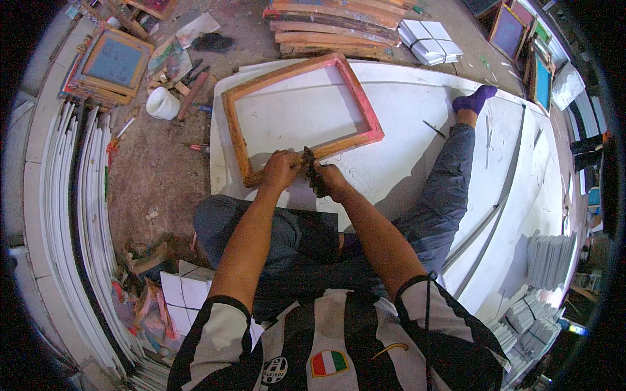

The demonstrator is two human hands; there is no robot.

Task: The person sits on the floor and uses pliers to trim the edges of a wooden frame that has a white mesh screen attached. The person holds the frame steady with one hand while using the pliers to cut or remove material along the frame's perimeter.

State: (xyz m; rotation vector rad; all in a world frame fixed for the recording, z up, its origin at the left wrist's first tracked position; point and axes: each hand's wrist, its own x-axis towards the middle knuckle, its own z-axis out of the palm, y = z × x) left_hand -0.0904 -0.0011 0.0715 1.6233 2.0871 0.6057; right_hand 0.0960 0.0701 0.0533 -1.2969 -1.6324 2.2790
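A wooden rectangular frame [362, 107], orange with red-stained edges, lies flat on a big white board [417, 137] in front of me. My left hand [280, 168] presses down on the frame's near rail. My right hand [328, 179] grips a dark tool [310, 163], pliers by the look of it, whose tip meets the near rail right beside my left hand. Both forearms reach forward over my lap. What the tool's jaws bite on is too small to tell.
My right leg in jeans with a purple sock [475, 100] stretches over the board. A stack of wooden frames [332, 29] lies behind, a blue-meshed frame [114, 62] far left, a white cup [162, 103] on the dirt floor. White panels [72, 215] line the left; paper stacks [548, 260] sit right.
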